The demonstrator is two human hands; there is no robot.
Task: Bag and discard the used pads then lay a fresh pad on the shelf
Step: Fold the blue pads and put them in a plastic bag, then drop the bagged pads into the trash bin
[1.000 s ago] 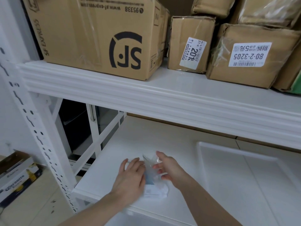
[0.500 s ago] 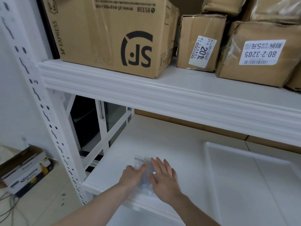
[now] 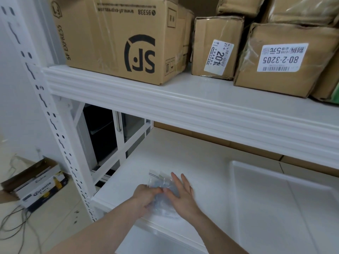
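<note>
Pads sit inside the clear bag (image 3: 161, 187) under both hands, left hand (image 3: 145, 196) pinching its edge, right hand (image 3: 180, 194) pressing flat and open; trapped air could pop the seal open.

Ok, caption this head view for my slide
Both hands press a clear zip bag flat on the white shelf.

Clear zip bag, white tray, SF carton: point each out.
clear zip bag (image 3: 159, 180), head view, its top edge by the seal strip.
white tray (image 3: 275, 208), head view, bare floor of the tray.
SF carton (image 3: 110, 37), head view, blank front face left of the logo.
</note>
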